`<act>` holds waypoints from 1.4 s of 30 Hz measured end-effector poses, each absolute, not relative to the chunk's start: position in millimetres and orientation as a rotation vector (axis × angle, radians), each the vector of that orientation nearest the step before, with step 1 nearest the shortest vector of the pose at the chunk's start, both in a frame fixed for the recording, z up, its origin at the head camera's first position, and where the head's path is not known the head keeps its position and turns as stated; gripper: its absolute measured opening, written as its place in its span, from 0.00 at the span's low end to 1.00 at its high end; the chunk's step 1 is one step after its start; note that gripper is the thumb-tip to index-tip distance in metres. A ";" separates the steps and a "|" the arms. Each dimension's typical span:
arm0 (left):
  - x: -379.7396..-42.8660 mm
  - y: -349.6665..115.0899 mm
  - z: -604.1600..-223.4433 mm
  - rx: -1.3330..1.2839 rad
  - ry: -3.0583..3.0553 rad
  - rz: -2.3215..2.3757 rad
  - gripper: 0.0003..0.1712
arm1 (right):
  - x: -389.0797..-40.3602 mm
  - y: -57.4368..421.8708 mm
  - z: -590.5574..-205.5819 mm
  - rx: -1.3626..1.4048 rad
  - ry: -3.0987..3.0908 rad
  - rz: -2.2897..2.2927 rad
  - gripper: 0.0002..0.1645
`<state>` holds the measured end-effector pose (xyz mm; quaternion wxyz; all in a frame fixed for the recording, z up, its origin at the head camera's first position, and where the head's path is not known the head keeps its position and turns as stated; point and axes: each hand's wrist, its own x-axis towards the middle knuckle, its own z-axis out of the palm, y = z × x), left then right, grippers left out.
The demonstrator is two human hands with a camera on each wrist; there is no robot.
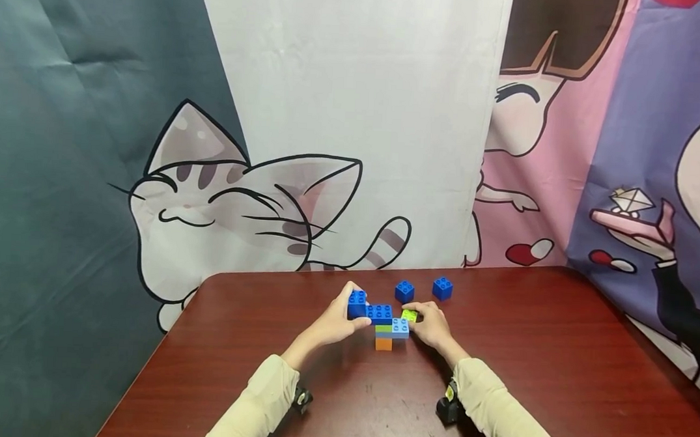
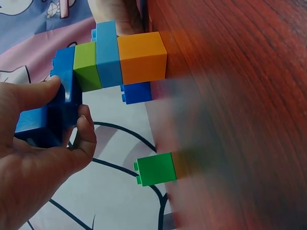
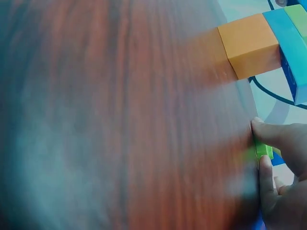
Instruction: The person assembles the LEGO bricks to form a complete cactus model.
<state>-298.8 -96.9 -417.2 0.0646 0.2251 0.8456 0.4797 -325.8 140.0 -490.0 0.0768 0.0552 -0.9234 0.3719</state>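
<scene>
My left hand point(image 1: 335, 319) grips the dark blue bricks point(image 1: 379, 313) at the top of a small stepped stack of toy building bricks. Below them in the stack come a lime brick point(image 2: 87, 67), a light blue brick point(image 1: 400, 328) and, at the bottom, an orange brick point(image 1: 383, 344) standing on the table. To the right of the stack, my right hand point(image 1: 431, 325) pinches a loose lime green brick point(image 1: 409, 315) at the tabletop between thumb and fingers. The right wrist view shows only part of that brick point(image 3: 263, 149), as the fingers cover the rest.
Two loose blue bricks, one point(image 1: 405, 291) nearer and one point(image 1: 443, 288) farther right, lie behind my right hand. A green brick point(image 2: 156, 169) stands on the table in the left wrist view. The brown table point(image 1: 233, 344) ends at a cartoon-printed curtain point(image 1: 356, 82).
</scene>
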 end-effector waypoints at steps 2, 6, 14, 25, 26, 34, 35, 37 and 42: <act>-299.6 -97.2 -416.3 0.680 2.568 1.438 0.27 | -327.8 139.9 -487.1 0.179 -2.770 1.113 0.19; -299.6 -98.0 -416.1 0.664 2.588 1.427 0.27 | -331.7 140.9 -481.3 0.275 -2.785 1.114 0.19; -298.7 -98.9 -417.1 0.674 2.587 1.417 0.27 | -332.4 152.5 -467.9 0.546 -2.861 1.332 0.17; -297.8 -98.5 -417.8 0.682 2.589 1.420 0.26 | -323.0 165.4 -460.2 0.316 -2.927 1.683 0.23; -298.1 -97.7 -417.8 0.684 2.585 1.424 0.26 | -321.8 168.4 -458.6 0.320 -2.931 1.692 0.24; -297.7 -95.9 -415.0 0.677 2.578 1.430 0.27 | -313.0 183.9 -454.8 0.321 -2.832 1.927 0.29; -297.6 -96.0 -414.7 0.676 2.576 1.431 0.27 | -312.7 184.4 -454.4 0.303 -2.804 1.964 0.30; -297.5 -96.0 -414.6 0.670 2.577 1.427 0.27 | -310.9 185.5 -452.0 0.260 -2.762 2.018 0.31; -297.5 -96.4 -415.0 0.665 2.578 1.424 0.27 | -303.7 184.1 -446.1 0.207 -2.693 2.132 0.33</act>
